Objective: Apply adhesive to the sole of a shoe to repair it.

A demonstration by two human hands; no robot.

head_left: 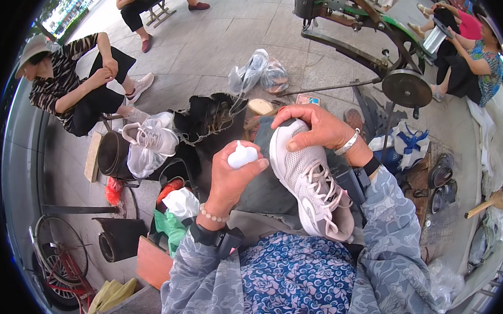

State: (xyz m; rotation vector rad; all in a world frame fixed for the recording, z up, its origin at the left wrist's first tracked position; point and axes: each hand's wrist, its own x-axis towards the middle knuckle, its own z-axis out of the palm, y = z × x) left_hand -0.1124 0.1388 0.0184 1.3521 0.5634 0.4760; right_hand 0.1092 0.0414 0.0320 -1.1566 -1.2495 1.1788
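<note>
My left hand (232, 180) is closed around a small white squeeze bottle (242, 156), whose narrow nozzle points up and away from me. Just to its right, my right hand (319, 129) grips a pale grey-pink sneaker (313, 186) by the toe, fingers over the front and thumb on the upper. The shoe slants across my lap with its heel toward me and its laces loosely tied. A gap separates the nozzle from the shoe. Under both hands a dark cloth (261, 194) covers my lap. A similar sneaker (152, 138) lies on clear plastic at the left.
A hand-cranked sewing machine (406, 88) stands at far right. Seated people (73, 85) are at left, far left and far right. A black tool bag (208, 118) lies ahead, with plastic bags (255, 69) beyond. Dark sandals (443, 171) and a brush (484, 204) are at right.
</note>
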